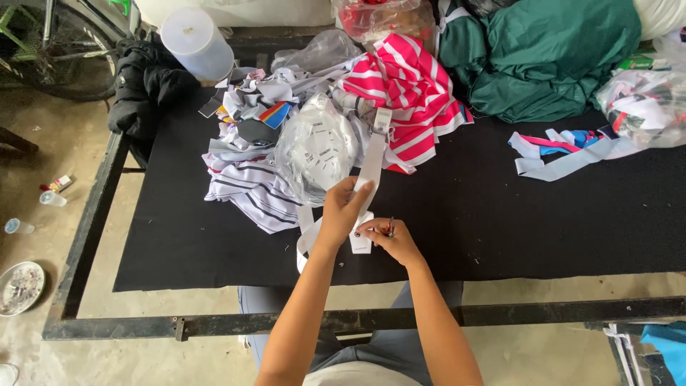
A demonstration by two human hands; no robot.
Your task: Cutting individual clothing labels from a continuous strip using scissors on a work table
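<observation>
My left hand (343, 209) pinches a long white fabric strip (371, 168) that runs up toward the pink-and-white striped cloth (407, 93). Just right of it, my right hand (389, 237) grips a small tool with red and green on it (390, 228) against the strip's lower end. Both hands hover over the black-covered table (500, 214) near its front edge. A clear plastic bag of white pieces (314, 150) lies just behind my left hand.
White striped fabric pieces (250, 187) are heaped at the left. Green cloth (550, 57) sits at the back right, loose strips (564, 154) and a bag (643, 107) at the right. A white tub (194, 41) and black jacket (146, 89) occupy the back left corner.
</observation>
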